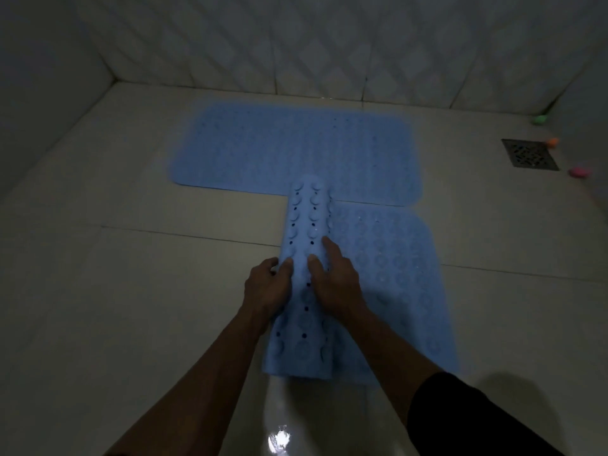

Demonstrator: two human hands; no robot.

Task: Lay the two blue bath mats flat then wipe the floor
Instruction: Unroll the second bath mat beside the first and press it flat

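Unrolling the second blue bath mat [306, 258] is in hand; the first mat [296, 149] lies flat beyond. Your left hand [268, 286] grips the roll, right hand [335, 281] presses flat-fingered. Next, push leftward.

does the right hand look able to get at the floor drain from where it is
Probably not without shifting: the right hand rests on the rolled mat, and the floor drain lies far right, though bare floor between leaves the path free.

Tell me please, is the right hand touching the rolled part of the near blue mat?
Touching. The head view shows the right hand lying on the rolled part of the near mat, fingers on its suction-cup side.
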